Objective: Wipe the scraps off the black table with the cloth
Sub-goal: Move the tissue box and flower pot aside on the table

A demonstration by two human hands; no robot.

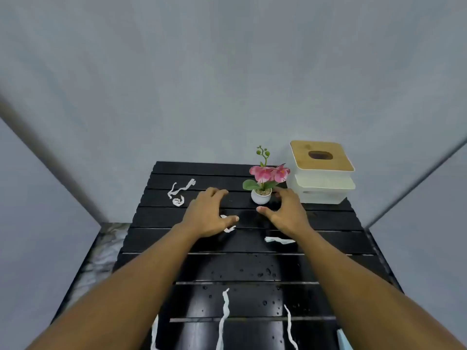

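Note:
The black slatted table [328, 223] carries several white paper scraps: a curled strip [180, 189] at the far left, a small piece [228, 228] under my left hand, a strip [279, 240] below my right wrist, and long strips [223, 317] near the front edge. Water droplets dot the near slats. My left hand [209, 213] hovers over the middle of the table, fingers spread, holding nothing. My right hand [284, 210] is open beside a small white pot, thumb and fingers apart around it without clearly touching. A pale blue thing [343, 339] at the front right edge may be the cloth.
A small white pot with a pink artificial orchid [262, 184] stands at the back centre. A white tissue box with a wooden lid [322, 170] sits at the back right corner. Grey walls close in behind and on both sides; patterned floor shows at the left.

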